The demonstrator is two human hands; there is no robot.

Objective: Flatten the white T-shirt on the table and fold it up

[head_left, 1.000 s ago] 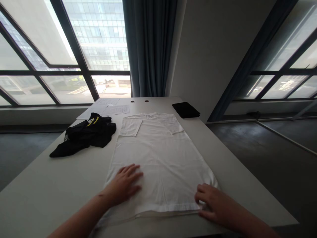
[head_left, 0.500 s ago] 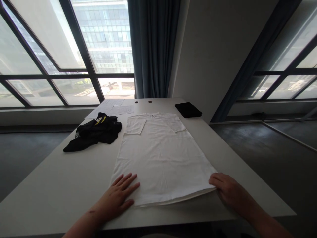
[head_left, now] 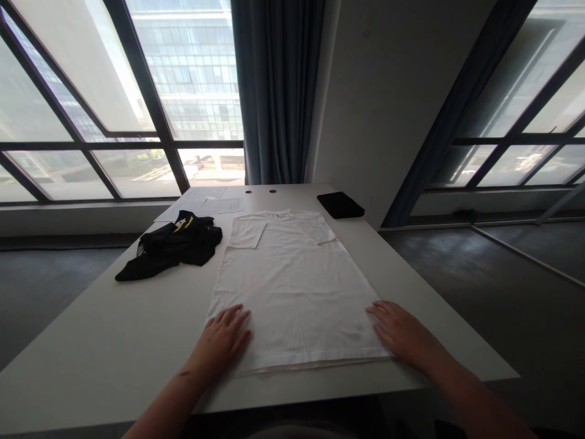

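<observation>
A white T-shirt (head_left: 292, 286) lies flat and face down on the table, its sleeves folded in and its hem toward me. My left hand (head_left: 222, 341) rests palm down with spread fingers on the shirt's lower left part. My right hand (head_left: 402, 335) lies flat with its fingers on the lower right edge of the shirt. Neither hand grips the cloth. A black garment with yellow marks (head_left: 178, 244) lies crumpled to the left of the shirt, beyond my left hand.
The long pale table (head_left: 100, 329) runs away from me toward a window. Sheets of paper (head_left: 214, 204) lie at its far end, and a folded black item (head_left: 340, 205) sits at the far right. Beyond the table's sides is a dark floor (head_left: 493, 292).
The shirt's hem, raised and rumpled a second ago, now lies flatter. My right hand has moved up the shirt's right edge, and my left hand has shifted toward the edge. The view has shifted slightly.
</observation>
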